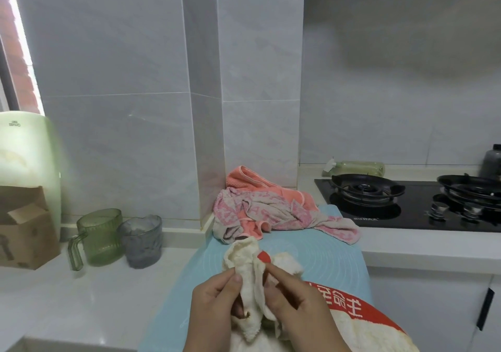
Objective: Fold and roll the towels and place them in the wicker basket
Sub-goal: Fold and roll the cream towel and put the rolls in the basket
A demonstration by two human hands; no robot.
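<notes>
Three towels are counted. A cream towel with a red printed band is held up over the near part of a blue mat, and its lower part is draped toward the camera. A fold of it is pinched between thumb and curled fingers by the left hand, and a neighbouring fold likewise by the right hand. A coral towel and a pink-patterned towel are heaped together at the mat's far end, against a tiled pillar.

Two ribbed mugs are seen, one green and one grey, touching, beside a cardboard box.

The mat is laid on a white worktop. A two-burner gas hob is set just right of the heap. Bare mat is left between heap and hands, and bare worktop left of the mat.
</notes>
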